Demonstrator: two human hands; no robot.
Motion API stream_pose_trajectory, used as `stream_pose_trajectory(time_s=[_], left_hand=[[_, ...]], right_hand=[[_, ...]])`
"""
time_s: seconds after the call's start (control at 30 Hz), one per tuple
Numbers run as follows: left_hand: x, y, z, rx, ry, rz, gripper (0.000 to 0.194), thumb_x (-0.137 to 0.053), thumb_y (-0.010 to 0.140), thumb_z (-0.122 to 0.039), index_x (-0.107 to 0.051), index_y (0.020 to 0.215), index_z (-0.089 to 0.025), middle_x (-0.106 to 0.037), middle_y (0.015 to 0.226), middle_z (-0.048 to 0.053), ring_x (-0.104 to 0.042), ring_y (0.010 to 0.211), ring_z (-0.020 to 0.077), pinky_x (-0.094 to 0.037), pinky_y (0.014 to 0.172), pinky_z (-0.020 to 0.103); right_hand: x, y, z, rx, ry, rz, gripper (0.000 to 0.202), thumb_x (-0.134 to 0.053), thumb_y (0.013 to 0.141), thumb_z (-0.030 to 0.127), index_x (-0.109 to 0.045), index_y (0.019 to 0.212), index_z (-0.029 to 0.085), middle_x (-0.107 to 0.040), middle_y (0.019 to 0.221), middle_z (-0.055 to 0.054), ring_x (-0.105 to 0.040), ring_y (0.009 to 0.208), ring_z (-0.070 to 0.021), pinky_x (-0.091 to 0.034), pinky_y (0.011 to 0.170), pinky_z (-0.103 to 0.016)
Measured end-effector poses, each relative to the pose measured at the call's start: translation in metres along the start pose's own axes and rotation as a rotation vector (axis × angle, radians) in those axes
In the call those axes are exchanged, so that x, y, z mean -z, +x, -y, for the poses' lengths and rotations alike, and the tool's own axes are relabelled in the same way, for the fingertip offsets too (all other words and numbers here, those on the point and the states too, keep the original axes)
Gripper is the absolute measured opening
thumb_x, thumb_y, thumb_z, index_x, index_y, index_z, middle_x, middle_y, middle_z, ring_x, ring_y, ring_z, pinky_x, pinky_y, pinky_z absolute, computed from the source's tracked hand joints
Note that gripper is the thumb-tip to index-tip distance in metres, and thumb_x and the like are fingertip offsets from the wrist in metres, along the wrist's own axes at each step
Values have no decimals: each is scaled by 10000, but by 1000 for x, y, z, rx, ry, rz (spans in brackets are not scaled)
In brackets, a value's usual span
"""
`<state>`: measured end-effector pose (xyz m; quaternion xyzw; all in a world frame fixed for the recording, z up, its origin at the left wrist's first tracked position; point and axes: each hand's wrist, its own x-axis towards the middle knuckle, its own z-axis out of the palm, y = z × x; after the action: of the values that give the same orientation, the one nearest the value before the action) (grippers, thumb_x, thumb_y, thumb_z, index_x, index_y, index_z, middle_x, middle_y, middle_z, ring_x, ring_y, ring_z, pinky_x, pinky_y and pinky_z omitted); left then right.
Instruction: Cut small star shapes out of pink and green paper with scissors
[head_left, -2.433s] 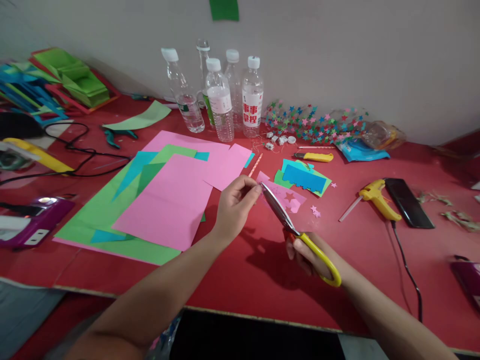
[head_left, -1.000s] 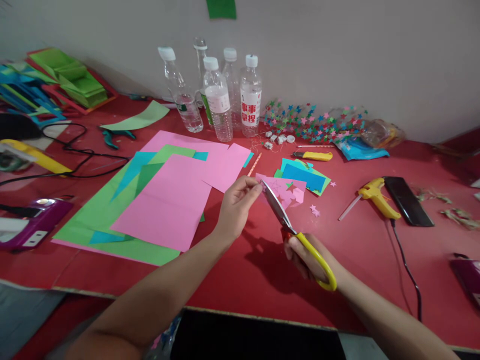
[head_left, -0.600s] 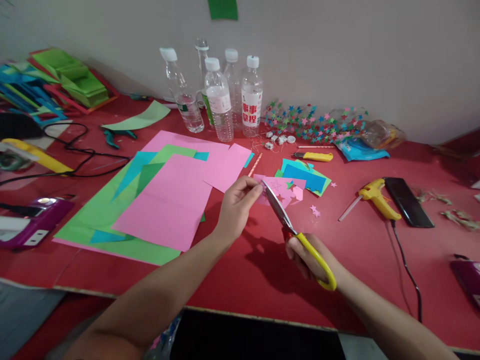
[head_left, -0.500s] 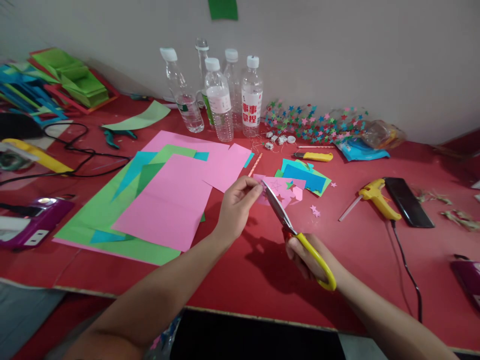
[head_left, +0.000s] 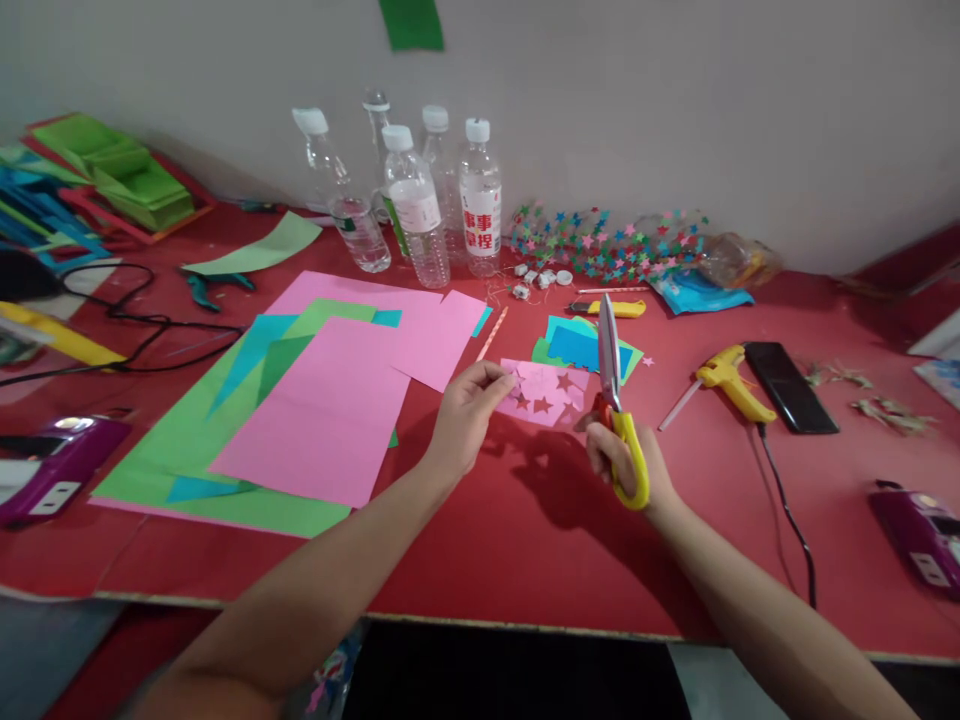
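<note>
My left hand pinches the left end of a small pink paper, which has several star-shaped holes cut through it. Yellow-handled scissors are in my right hand, to the right of the paper, their blades closed together and pointing up. Behind the blades lie blue paper pieces on green ones, with a tiny pink star beside them. A striped paper straw rests just beyond my left hand.
Large pink sheets over green and blue ones cover the left side. Plastic bottles and a heap of paper stars stand along the wall. Rightward lie a yellow cutter, a corded glue gun and a phone.
The scissors have swung away from my left fingertips and now point upward, farther right. The pink paper has turned and shows its star holes more fully. The whole view has shifted slightly.
</note>
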<state>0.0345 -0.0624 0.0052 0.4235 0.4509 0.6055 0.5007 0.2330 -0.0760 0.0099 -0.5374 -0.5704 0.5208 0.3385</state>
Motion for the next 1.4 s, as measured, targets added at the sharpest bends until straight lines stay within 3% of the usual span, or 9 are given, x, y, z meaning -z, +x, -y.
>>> stream_pose_trajectory(time_s=[0.2,0.33,0.43,0.6,0.77,0.93,1.17,1.3,1.4], left_hand=[[-15,-10,12,70,155,169,175,-621,824,-331,-593,736,-181,-562,716,-22,-516,715,115,-412,727,250],[-9,6,10,-13,307,165,181,-603,819,-350,-606,753,-181,-622,874,21,-560,863,155,-413,814,285],[-9,23,11,-66,566,197,196,-593,813,-370,-604,746,-186,-592,752,7,-548,755,164,-420,746,298],[-49,30,33,-267,957,538,206,-460,882,-253,-588,737,-180,-587,790,45,-573,792,194,-460,772,344],[-90,31,56,-331,1001,598,153,-491,825,-136,-642,803,-139,-631,871,143,-581,949,281,-407,950,470],[-88,37,59,-297,940,565,145,-553,792,-147,-676,867,-138,-656,964,167,-564,1054,314,-363,1010,475],[-40,16,40,-149,696,406,324,-578,769,-215,-604,1088,-163,-661,866,72,-638,794,203,-503,773,369],[-26,4,32,126,45,382,346,-617,788,-391,-580,1035,-152,-664,917,77,-660,799,171,-519,764,323],[-25,4,32,170,-61,248,348,-696,735,-418,-562,937,-169,-645,802,20,-629,680,139,-510,632,271]], right_hand=[[10,16,-10,-57,133,-103,369,-629,726,406,-424,480,223,-418,324,51,-373,275,-81,-311,321,-227],[26,24,-12,18,178,-227,324,-642,709,380,-436,511,228,-405,313,57,-357,270,-86,-313,318,-231],[41,31,-7,144,241,-369,330,-595,737,391,-393,522,242,-379,330,59,-342,292,-87,-317,332,-228],[56,41,-6,218,343,-448,325,-571,738,421,-364,560,244,-354,365,71,-308,303,-78,-295,334,-231],[56,45,-15,191,343,-394,304,-565,730,406,-372,559,246,-361,352,72,-319,297,-79,-284,328,-227],[53,45,-20,175,330,-350,307,-579,730,361,-370,540,241,-380,351,60,-343,321,-86,-310,346,-236],[43,39,-13,153,298,-265,303,-555,750,349,-351,552,246,-360,332,78,-325,296,-78,-338,353,-231],[31,34,-15,123,248,-163,317,-602,731,397,-394,549,241,-413,337,67,-369,286,-84,-340,339,-230],[20,30,-20,84,191,-101,362,-654,717,423,-422,522,226,-468,348,46,-409,291,-82,-322,323,-212]])
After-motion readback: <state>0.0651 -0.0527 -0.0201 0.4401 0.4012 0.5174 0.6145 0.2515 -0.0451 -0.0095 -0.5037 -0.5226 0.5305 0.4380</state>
